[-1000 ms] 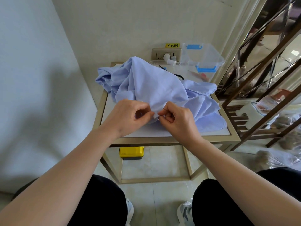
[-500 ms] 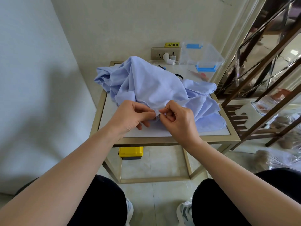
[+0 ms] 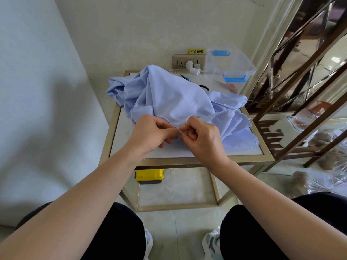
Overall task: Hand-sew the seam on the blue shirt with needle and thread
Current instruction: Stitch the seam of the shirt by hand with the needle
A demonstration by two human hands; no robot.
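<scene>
A light blue shirt (image 3: 169,98) lies bunched on a small gold-framed table (image 3: 206,160). My left hand (image 3: 150,135) pinches a fold of the shirt's near edge between thumb and forefinger. My right hand (image 3: 203,137) is right beside it, fingers curled, pinching a thin needle (image 3: 186,125) at the same fold. The two hands almost touch. The thread is too fine to make out.
A clear plastic box (image 3: 231,64) with blue clips stands at the table's back right, by a wall socket (image 3: 187,61). A yellow case (image 3: 149,175) sits on the floor under the table. A metal rack (image 3: 300,102) stands close on the right, a wall on the left.
Both hands have stayed at the shirt's near fold. The left hand's pinch has tightened against the right hand, and the shirt has shifted slightly.
</scene>
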